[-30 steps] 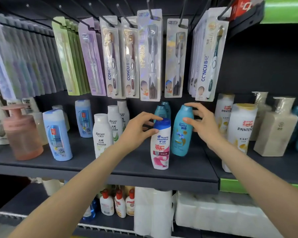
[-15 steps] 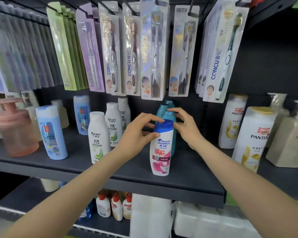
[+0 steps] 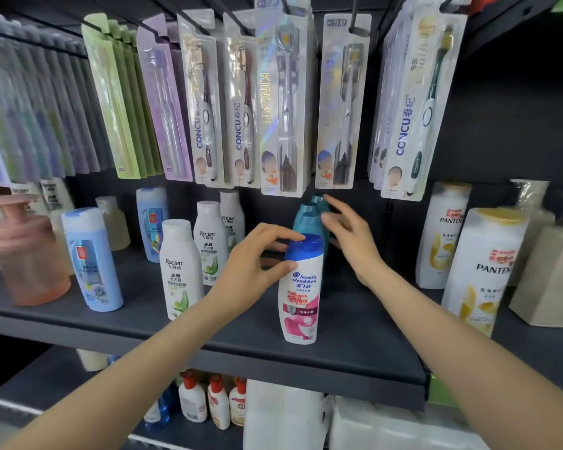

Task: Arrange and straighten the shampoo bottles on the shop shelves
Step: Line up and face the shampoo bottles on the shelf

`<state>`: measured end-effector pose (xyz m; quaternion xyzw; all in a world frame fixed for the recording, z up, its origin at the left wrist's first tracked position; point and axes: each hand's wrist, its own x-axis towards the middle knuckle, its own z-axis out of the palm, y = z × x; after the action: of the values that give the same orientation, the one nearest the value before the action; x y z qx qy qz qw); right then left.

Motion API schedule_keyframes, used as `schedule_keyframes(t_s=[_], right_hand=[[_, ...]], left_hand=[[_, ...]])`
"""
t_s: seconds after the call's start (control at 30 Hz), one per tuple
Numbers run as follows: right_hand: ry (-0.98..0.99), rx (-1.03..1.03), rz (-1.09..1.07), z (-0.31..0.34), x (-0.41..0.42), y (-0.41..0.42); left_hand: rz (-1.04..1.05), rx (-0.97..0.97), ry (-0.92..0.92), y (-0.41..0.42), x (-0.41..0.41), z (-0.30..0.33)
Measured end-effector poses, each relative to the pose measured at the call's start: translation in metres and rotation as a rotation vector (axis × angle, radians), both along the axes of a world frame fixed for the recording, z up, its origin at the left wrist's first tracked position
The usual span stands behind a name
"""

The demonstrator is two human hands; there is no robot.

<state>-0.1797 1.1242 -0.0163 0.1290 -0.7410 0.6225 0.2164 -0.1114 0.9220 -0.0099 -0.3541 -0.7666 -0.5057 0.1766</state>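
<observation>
A white and pink Head & Shoulders bottle (image 3: 300, 293) with a blue cap stands upright near the front of the dark shelf (image 3: 189, 347). My left hand (image 3: 257, 266) pinches its cap between thumb and forefinger. Directly behind it stand teal bottles (image 3: 308, 220) in a row running to the back, mostly hidden by the front bottle and my hands. My right hand (image 3: 353, 243) is at the right side of the teal bottles, its fingers stretched out and loose, the fingertips at their caps.
White Racien bottles (image 3: 180, 271) stand left of my hands, then a light blue bottle (image 3: 91, 259) and a pink pump bottle (image 3: 23, 254). Pantene bottles (image 3: 483, 271) stand on the right. Toothbrush packs (image 3: 283, 102) hang just above. Small bottles (image 3: 218, 401) and tissue packs sit below.
My right hand carried the teal bottle left and set it behind the Head & Shoulders bottle, then loosened its fingers. My left hand stayed on the blue cap.
</observation>
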Motion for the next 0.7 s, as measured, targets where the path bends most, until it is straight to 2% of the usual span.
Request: schedule_keyframes(t_s=[0.13,0.3,0.4,0.7], right_hand=[[-0.01,0.036,-0.205,0.016,-0.022,0.008],[-0.182,0.135,-0.101,0.027,-0.052,0.002],[-0.207,0.148,-0.05,0.025,-0.061,-0.003],[-0.173,0.067,-0.207,0.017,-0.044,-0.005]], left_hand=[[0.006,0.003,-0.004,0.0,0.001,-0.001],[0.006,0.011,-0.003,0.001,0.001,-0.001],[0.01,0.013,-0.002,0.001,0.0,-0.002],[0.016,0.01,-0.01,0.001,-0.002,-0.002]])
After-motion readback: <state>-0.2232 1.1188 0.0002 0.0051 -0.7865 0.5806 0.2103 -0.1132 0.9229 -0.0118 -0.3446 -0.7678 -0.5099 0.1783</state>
